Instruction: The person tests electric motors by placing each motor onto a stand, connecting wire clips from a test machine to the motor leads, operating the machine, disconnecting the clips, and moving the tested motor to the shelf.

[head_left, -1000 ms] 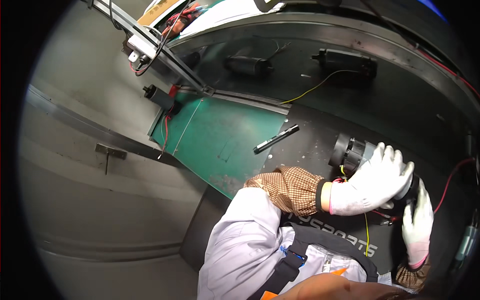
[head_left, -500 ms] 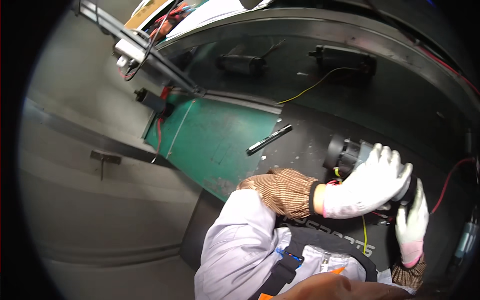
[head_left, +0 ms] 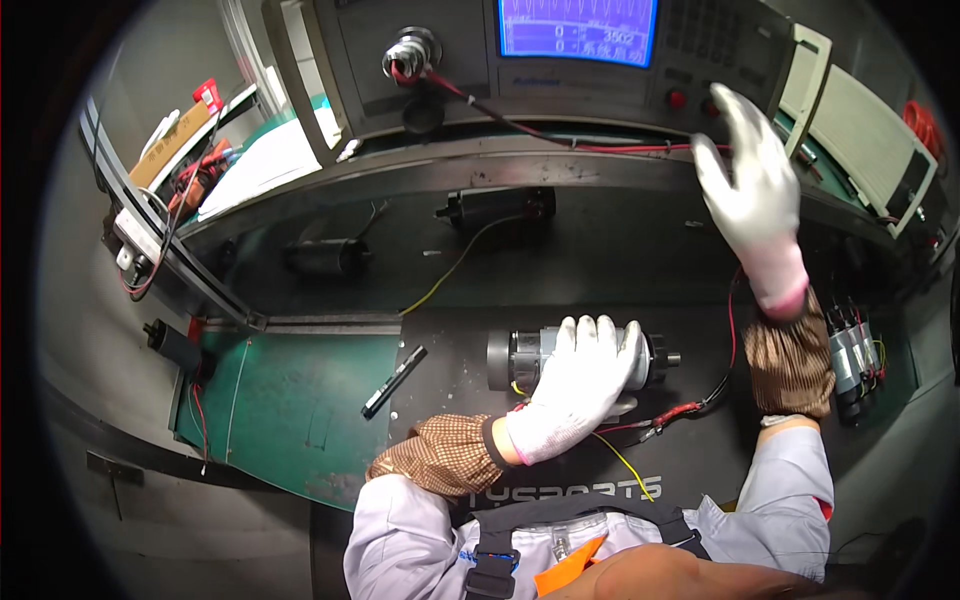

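Note:
My gloved left hand (head_left: 582,378) is wrapped over an electric motor (head_left: 525,352) lying on its side on the black mat. The motor has a grey body and black ends, and its shaft points right. My gloved right hand (head_left: 750,190) is raised in front of a test instrument (head_left: 460,110); its fingers are apart and hold nothing. Its fingertips are near the instrument's red buttons (head_left: 677,98), though I cannot tell whether they touch. Red and black clip leads (head_left: 675,412) lie beside the motor, where a yellow wire (head_left: 625,463) also runs across the mat.
A black marker pen (head_left: 394,381) lies where the green mat (head_left: 290,420) meets the black one. Behind a metal rail (head_left: 440,175) lie two more dark motors (head_left: 500,207) (head_left: 330,257). Several small cylinders with wires (head_left: 850,360) stand at the right, and another motor (head_left: 172,343) sits far left.
My right hand has left the motor's shaft end and risen to the instrument. My left hand stays on the motor. The view has swung up, bringing the lit screen into sight.

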`<act>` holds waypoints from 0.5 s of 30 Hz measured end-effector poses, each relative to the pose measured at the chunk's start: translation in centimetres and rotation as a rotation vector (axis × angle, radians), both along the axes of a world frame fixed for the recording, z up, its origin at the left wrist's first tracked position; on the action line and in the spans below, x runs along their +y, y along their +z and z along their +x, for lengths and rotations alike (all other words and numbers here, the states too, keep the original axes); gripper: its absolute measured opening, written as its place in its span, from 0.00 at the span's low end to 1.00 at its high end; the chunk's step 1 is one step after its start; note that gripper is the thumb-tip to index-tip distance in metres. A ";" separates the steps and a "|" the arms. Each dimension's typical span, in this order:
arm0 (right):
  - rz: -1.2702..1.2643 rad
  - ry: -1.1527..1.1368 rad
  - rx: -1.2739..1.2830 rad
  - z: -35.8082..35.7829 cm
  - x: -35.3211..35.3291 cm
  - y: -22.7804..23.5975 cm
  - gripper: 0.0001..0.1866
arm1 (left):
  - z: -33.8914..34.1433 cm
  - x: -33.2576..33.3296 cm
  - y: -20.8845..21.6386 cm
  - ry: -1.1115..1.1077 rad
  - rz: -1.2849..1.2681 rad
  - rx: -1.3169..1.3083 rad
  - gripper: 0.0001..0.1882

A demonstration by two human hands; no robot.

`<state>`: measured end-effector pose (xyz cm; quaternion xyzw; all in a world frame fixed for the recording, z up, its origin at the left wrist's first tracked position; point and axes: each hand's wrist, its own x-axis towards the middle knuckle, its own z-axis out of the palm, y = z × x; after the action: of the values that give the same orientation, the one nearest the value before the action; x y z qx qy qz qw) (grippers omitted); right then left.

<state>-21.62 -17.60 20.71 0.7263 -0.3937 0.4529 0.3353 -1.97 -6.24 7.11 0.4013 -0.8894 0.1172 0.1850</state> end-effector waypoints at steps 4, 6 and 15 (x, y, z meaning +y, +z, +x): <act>-0.095 -0.077 0.000 1.5 -3.1 -1.6 0.26 | 0.7 0.4 -0.5 0.012 0.008 0.008 0.47; -0.114 0.031 -0.074 1.2 -3.1 -3.5 0.28 | 0.7 0.4 -0.5 0.018 0.047 -0.011 0.48; -0.089 0.068 -0.041 0.2 -3.2 -3.9 0.30 | 1.0 0.5 -0.4 -0.027 0.025 0.008 0.47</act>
<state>-21.39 -20.84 16.77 0.7141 -0.3552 0.4958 0.3435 -0.98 -5.78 6.70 0.3921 -0.8953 0.1020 0.1852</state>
